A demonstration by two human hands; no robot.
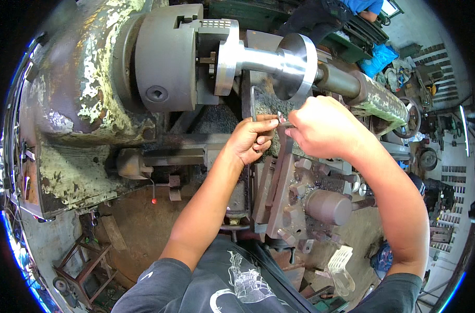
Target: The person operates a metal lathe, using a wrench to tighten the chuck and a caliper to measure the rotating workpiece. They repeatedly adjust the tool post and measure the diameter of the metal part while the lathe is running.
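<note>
In the head view, the left hand [252,140] and right hand [323,127] meet, fingers pinched on a small metal caliper [281,118], just near of the shiny flanged workpiece [269,61] held in the lathe chuck [169,57].

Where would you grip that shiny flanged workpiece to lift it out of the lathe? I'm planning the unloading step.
Grip the workpiece on its narrow shaft between the two flanges, coming from the front, the person's side. The flanges either side would likely stop a hand sliding along it. The ends are taken: the chuck holds one, the tailstock meets the other.
</note>
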